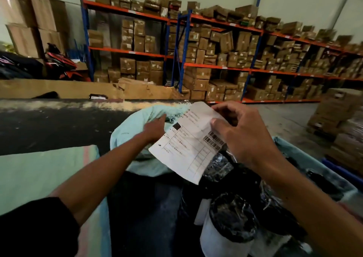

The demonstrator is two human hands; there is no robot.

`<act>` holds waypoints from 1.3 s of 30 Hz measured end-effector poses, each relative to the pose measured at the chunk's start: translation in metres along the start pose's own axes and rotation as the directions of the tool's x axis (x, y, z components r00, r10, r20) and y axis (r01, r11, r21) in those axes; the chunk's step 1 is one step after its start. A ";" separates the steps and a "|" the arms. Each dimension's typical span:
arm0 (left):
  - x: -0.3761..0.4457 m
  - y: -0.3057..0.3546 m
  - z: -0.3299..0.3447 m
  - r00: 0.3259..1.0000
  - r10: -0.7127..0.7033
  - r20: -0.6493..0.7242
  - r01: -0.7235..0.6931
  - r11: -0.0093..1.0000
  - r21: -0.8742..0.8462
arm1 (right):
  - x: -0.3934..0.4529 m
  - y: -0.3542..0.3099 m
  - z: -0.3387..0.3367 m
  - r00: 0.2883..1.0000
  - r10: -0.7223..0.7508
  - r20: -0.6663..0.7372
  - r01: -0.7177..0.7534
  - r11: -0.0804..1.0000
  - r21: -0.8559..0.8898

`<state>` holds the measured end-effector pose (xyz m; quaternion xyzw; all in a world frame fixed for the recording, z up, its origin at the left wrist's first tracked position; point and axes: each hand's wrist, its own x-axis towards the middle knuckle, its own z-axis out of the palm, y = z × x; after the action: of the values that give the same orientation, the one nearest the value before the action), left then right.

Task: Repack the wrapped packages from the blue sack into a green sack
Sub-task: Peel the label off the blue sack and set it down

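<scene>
My right hand [241, 133] pinches a white printed label sheet [188, 148] with barcodes, held up in front of me. My left hand [155, 128] reaches forward onto the folded rim of a pale green woven sack [135, 123]; its fingers are partly hidden behind the sheet. Below the sheet lie several black plastic-wrapped packages [231, 217] inside a pale blue-green sack [298, 152] at the lower right. A white wrapped parcel [216, 239] sits among them.
A dark belt surface [59, 123] runs across the middle. Another green sack [39, 174] lies flat at the left. Behind stand blue and orange shelves [216, 66] full of cardboard boxes. Stacked cartons [337, 123] stand at the right on the floor.
</scene>
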<state>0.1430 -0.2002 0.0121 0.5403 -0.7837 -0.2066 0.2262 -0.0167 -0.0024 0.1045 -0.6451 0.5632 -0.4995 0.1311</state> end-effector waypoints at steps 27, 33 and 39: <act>-0.471 0.032 0.131 0.836 -0.383 -0.393 0.273 0.912 -0.307 | -0.259 0.072 0.083 0.679 -0.156 0.717 0.090 0.988 0.129; -0.478 0.017 0.149 0.868 -0.257 -0.426 0.250 0.965 -0.075 | -0.279 0.092 0.095 0.711 -0.297 0.637 0.337 0.939 0.062; -0.472 0.011 0.149 0.873 -0.277 -0.402 0.297 0.955 -0.014 | -0.271 0.120 0.073 0.660 -0.309 0.684 0.484 0.872 -0.074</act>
<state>0.1966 0.2594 -0.1644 0.6865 -0.6368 -0.1043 0.3351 0.0061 0.1610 -0.1520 -0.8965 0.3837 -0.1838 0.1236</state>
